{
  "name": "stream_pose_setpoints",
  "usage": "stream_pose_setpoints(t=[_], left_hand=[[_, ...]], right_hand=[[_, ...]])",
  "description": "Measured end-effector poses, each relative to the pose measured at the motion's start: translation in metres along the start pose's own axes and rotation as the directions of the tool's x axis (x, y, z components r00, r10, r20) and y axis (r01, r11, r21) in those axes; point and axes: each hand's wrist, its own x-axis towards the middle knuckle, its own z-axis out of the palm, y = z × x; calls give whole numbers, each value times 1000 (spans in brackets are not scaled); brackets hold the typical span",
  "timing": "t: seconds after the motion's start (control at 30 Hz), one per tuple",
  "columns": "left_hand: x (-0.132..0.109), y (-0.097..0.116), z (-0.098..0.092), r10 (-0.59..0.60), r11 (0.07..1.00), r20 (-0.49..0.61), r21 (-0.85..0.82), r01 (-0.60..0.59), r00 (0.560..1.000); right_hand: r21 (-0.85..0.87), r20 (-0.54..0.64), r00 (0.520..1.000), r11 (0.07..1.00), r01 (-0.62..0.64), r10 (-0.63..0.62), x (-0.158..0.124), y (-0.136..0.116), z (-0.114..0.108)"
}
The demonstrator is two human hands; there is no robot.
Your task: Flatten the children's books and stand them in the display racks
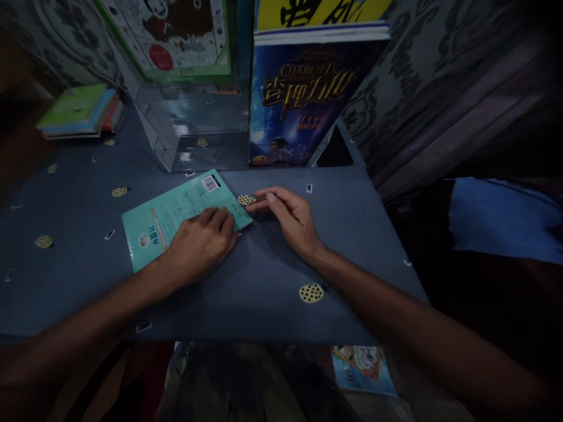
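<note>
A teal book [185, 202] lies at an angle on the patterned grey-blue tablecloth, with a barcode and printed text on its upward face. My left hand [204, 237] is closed over the near right part of the book, its fingers bent on the cover and the thumb hidden. Just right of the book's corner, my right hand [288, 220] is open, with its fingers stretched to the left and holding nothing. Its fingertips lie beside a yellow spotted print on the cloth.
Beyond the hands stands a clear acrylic book stand [176, 140]. It holds a dark blue book [303, 105] and a green-bordered book [189, 70]. A stack of books [77, 111] sits at the far left. A blue packet [363, 372] shows below the table's front edge.
</note>
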Motion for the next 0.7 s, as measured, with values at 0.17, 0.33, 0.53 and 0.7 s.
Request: stream_pose_setpoints(t=[0.17,0.33,0.53,0.7], left_hand=[[2,-1,-8,-38,999,51,-19,39,998],[3,-4,-11,-54,996,60,-66,58,997],[3,-5,-11,-59,996,91,-55,65,994],[0,-1,-6,-47,998,62,-34,49,997]], right_hand=[[-19,-1,998,998,56,-56,-1,-1,1],[-19,2,997,997,74,-74,-1,-2,0],[-29,3,996,995,91,-91,-2,-6,-1],[-76,37,995,992,100,-98,-6,-4,0]])
